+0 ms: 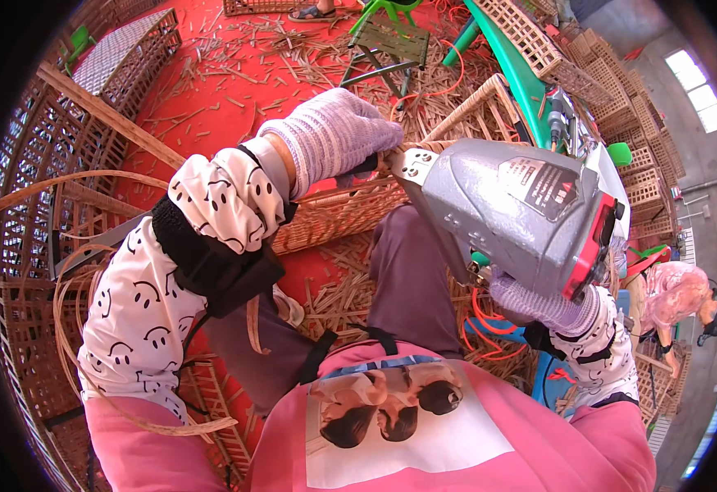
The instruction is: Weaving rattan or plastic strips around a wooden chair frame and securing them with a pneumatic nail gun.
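your left hand [338, 139] is curled closed at the top edge of the woven basket [325, 217], seemingly gripping it, though your fingertips are hidden. the basket sits just beyond your knees, its upper edge close to the nose of the grey power tool [506, 213]. your right hand [539, 305] is wrapped round the tool from below; where your trigger finger lies, i cannot tell.

the worst risk is that nose — it's right beside your left fingers, so a slip or an early squeeze could drive into the glove. the tool looks bulky, and one hand bearing it might let it tip off line. the orange hose [489, 353] loops near your right leg and could tug the tool askew; the loose strip [202, 428] by your left sleeve [145, 303] might snag it.
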`<state>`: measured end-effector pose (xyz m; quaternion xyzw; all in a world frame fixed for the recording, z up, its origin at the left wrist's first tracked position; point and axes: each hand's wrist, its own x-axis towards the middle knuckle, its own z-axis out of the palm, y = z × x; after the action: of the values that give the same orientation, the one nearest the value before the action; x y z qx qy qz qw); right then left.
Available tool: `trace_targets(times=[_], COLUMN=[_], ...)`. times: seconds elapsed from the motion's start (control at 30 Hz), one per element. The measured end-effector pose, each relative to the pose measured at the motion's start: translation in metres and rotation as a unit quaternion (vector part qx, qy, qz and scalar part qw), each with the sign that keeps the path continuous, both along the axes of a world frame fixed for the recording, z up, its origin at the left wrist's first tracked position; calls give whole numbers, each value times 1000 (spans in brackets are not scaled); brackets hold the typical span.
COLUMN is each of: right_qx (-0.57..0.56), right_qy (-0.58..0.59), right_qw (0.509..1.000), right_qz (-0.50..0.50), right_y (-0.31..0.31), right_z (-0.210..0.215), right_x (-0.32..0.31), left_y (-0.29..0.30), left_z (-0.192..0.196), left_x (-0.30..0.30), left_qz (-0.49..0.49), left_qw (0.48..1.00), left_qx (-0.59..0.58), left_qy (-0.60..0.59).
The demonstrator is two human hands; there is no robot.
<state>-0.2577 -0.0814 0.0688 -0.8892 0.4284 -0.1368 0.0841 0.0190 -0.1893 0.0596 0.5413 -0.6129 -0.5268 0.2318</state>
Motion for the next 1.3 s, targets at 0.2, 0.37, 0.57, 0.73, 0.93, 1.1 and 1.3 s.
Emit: trace_targets(times=[0.2, 0.37, 0.57, 0.73, 0.93, 1.1, 1.3], right_qx=[289, 423, 396, 397, 370, 263, 195], right_qy=[-176, -174, 24, -36, -309, -429, -173], right_qw=[934, 874, 893, 893, 852, 795, 843], right_qz=[-118, -163, -213, -209, -202, -339, -470], right_y=[-1, -23, -38, -38, -12, -22, -67], right_z=[36, 85, 132, 129, 101, 69, -22], right_x=[11, 35, 64, 67, 15, -101, -267], left_y=[0, 3, 5, 0, 9, 16, 12], left_z=[1, 1, -4, -4, -2, -4, -5], left_x=[0, 1, 1, 3, 6, 5, 8], left_qz=[-12, -23, -11, -31, -31, 12, 65], left_qw=[1000, 999, 999, 998, 999, 990, 987], left_qx=[-23, -22, -10, -55, -18, -11, 58], left_qy=[-9, 7, 31, -5, 30, 137, 137])
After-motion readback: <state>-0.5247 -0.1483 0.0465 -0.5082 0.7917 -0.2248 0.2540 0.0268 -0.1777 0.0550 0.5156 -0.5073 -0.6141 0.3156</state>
